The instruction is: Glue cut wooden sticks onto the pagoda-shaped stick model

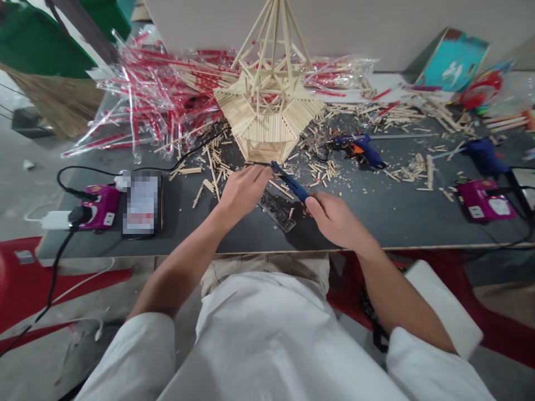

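Observation:
My right hand [332,217] grips a blue-handled hand tool [296,186], which looks like pliers or a cutter. Its dark tip points up and left, reaching the fingertips of my left hand [246,189]. Those left fingers are pinched together, and what they hold is hidden. Just beyond them stands a lantern-like model made of thin wooden sticks [270,127], with flared slatted sides and long sticks meeting high above. Beneath the tool, a clear plastic piece [278,213] lies on the dark tabletop [200,234], close to some loose sticks.
Clear and red plastic wrappers [167,89] heap at the back left. Blue glue guns [361,149] and scattered stick offcuts [413,167] lie to the right. A phone [142,203] sits by a purple power strip [100,207] at left; another purple power strip [487,200] is at right.

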Demonstrator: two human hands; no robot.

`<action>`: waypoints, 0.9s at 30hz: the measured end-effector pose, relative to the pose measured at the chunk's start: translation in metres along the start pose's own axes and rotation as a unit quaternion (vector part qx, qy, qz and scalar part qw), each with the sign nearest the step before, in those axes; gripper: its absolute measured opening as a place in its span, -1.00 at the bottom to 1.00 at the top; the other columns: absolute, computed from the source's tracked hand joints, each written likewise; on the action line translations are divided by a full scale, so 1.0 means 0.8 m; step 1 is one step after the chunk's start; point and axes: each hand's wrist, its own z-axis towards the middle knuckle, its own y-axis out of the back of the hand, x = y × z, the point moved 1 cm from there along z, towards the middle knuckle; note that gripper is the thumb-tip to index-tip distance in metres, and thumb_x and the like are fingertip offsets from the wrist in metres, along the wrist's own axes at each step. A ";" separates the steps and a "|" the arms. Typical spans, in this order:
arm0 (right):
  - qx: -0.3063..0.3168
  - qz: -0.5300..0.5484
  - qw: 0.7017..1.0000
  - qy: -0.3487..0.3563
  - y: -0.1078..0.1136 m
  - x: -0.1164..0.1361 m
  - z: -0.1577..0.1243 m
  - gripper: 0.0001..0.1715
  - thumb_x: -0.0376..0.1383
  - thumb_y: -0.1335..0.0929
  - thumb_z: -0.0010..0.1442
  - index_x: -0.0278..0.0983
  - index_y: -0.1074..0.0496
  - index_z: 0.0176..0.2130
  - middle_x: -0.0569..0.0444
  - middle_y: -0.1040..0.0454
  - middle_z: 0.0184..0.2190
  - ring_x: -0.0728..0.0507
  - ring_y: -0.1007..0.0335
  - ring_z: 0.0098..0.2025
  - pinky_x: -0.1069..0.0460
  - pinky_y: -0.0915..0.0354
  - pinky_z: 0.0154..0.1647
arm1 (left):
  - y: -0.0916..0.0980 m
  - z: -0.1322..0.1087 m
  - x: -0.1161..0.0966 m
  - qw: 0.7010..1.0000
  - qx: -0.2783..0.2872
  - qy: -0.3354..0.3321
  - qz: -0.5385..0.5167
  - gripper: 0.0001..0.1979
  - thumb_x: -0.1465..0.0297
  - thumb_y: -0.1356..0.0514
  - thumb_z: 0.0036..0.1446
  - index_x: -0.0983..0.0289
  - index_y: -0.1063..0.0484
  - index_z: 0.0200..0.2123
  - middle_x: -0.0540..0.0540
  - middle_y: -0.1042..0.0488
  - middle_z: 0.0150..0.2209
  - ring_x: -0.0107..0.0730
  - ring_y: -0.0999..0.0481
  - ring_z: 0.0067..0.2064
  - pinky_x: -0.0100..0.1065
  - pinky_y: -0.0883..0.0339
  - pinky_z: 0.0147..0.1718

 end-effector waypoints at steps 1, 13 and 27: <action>0.000 0.000 1.000 0.000 0.000 -0.001 0.000 -0.37 0.13 -0.05 0.51 -0.19 -0.33 -0.33 -0.03 -0.45 -0.36 -0.22 -0.38 -0.26 -0.09 -0.17 -0.14 | 0.001 0.000 0.000 1.000 -0.003 -0.005 0.004 -0.71 0.44 0.00 0.52 0.29 -0.51 -0.17 0.12 -0.61 -0.26 -0.35 -0.62 -0.22 -0.36 -0.37 -0.29; -0.003 0.029 0.999 -0.023 0.001 -0.004 0.002 -0.34 0.16 -0.08 0.50 -0.19 -0.35 -0.36 0.02 -0.43 -0.42 -0.18 -0.35 -0.33 -0.07 -0.12 -0.23 | 0.001 0.004 -0.002 1.000 -0.019 -0.003 0.017 -0.74 0.41 -0.05 0.51 0.30 -0.52 -0.18 0.12 -0.62 -0.28 -0.34 -0.63 -0.23 -0.35 -0.37 -0.30; -0.010 0.031 0.999 -0.006 -0.001 -0.001 0.000 -0.37 0.12 -0.09 0.51 -0.20 -0.37 -0.33 -0.03 -0.49 -0.36 -0.21 -0.40 -0.26 -0.08 -0.18 -0.16 | 0.005 0.016 0.011 0.963 0.068 0.102 -0.241 -0.70 0.50 -0.02 0.39 0.28 -0.41 -0.41 0.06 -0.52 -0.43 -0.42 -0.53 -0.40 -0.37 -0.40 -0.31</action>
